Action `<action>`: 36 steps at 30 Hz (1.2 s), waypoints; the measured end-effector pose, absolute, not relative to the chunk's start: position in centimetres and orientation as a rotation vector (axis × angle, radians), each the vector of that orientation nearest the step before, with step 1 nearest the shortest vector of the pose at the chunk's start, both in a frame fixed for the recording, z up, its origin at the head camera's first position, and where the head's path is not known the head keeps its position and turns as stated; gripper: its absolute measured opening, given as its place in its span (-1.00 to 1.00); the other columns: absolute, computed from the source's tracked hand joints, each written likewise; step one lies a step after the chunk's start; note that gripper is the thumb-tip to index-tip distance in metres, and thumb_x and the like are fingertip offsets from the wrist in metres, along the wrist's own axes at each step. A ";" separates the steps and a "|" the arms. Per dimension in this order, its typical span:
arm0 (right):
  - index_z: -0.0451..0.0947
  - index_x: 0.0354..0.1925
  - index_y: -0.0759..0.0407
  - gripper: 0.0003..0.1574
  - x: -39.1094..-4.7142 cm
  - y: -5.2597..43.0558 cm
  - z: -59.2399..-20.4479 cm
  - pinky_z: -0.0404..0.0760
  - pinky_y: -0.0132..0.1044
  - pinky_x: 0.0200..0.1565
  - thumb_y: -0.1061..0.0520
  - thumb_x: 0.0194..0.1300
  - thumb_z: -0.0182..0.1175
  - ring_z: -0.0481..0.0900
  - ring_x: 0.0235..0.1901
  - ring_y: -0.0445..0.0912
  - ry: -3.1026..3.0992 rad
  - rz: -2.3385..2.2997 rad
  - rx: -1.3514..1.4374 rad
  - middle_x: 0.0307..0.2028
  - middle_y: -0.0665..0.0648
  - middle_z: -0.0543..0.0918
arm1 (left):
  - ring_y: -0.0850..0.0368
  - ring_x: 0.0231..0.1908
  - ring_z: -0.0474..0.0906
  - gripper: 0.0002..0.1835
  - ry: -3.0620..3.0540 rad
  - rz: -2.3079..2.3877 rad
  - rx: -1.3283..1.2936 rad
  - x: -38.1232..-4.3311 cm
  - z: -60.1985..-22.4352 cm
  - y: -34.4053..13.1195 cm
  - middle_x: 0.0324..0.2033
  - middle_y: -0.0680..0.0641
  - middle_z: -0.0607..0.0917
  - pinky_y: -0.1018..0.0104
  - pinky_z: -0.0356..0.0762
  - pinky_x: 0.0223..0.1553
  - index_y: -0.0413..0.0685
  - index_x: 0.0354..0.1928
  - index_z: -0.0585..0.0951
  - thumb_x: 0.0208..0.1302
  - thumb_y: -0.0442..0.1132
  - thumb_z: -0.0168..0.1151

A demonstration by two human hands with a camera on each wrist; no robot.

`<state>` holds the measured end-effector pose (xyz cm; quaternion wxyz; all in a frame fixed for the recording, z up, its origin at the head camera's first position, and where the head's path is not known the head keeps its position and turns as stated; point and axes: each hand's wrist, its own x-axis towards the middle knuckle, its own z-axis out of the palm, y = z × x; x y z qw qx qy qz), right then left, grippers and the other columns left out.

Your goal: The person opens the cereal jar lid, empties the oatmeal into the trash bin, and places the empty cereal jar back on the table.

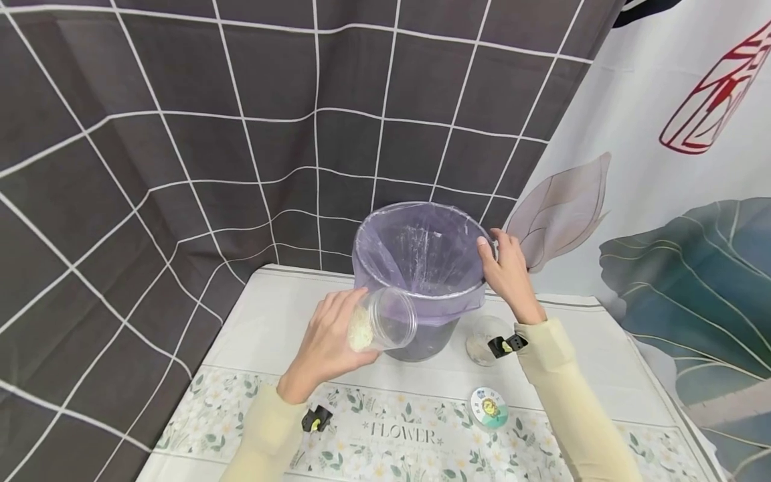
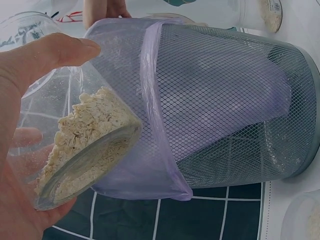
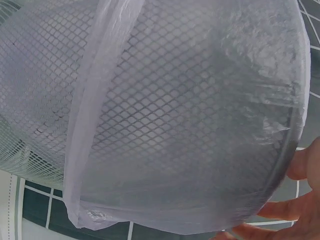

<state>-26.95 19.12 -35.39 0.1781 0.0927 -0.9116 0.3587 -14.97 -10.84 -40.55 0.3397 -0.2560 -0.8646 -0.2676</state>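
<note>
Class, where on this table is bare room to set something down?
Bare table: between curtain and left sleeve, left sleeve and lid, and right of the right sleeve. Crowded: by the bin, with the held jar at its near left, another jar at its right.

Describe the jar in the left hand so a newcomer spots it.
Find the mesh bin with the purple liner. At its front left, the left hand holds a clear, tilted jar of pale flakes. Unlike the clear container on the table, it's held aloft.
</note>
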 end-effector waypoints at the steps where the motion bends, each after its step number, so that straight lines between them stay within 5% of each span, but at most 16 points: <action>1: 0.20 0.25 0.35 -0.31 -27.0 19.2 -35.4 0.24 0.16 0.13 -0.12 0.38 -0.16 0.28 0.12 0.30 -2.585 1.009 0.261 0.15 0.47 0.28 | 0.04 -0.11 0.42 -0.02 -2.251 -0.698 -0.668 -15.0 -40.5 -10.8 -0.06 -0.08 0.55 0.17 0.43 -0.07 -0.17 0.12 0.42 -0.54 0.05 0.49; 11: 0.11 0.28 0.44 -0.23 -27.8 18.9 -35.6 0.15 0.15 0.22 -0.12 0.36 -0.12 0.17 0.20 0.30 -2.679 0.979 0.274 0.18 0.49 0.22 | 0.04 -0.11 0.42 -0.01 -2.273 -0.688 -0.666 -15.1 -40.2 -10.7 -0.07 -0.08 0.55 0.17 0.43 -0.08 -0.16 0.13 0.41 -0.53 0.05 0.49; 21: -0.11 0.29 0.60 -0.19 -28.0 18.7 -35.4 0.11 0.18 0.24 0.25 0.15 -0.13 0.08 0.22 0.39 -2.848 0.874 0.310 0.21 0.61 0.06 | 0.03 -0.11 0.41 -0.03 -2.254 -0.661 -0.707 -15.5 -39.7 -11.0 -0.08 -0.10 0.55 0.16 0.43 -0.07 -0.18 0.11 0.41 -0.52 0.05 0.48; 36: -0.32 0.29 0.63 -0.05 -28.0 18.4 -35.1 -0.01 0.14 0.30 0.32 -0.03 -0.20 -0.09 0.29 0.37 -2.978 0.853 0.306 0.27 0.64 -0.09 | 0.03 -0.11 0.40 -0.03 -2.226 -0.640 -0.734 -16.1 -38.9 -11.4 -0.08 -0.10 0.54 0.15 0.41 -0.04 -0.20 0.11 0.42 -0.50 0.09 0.47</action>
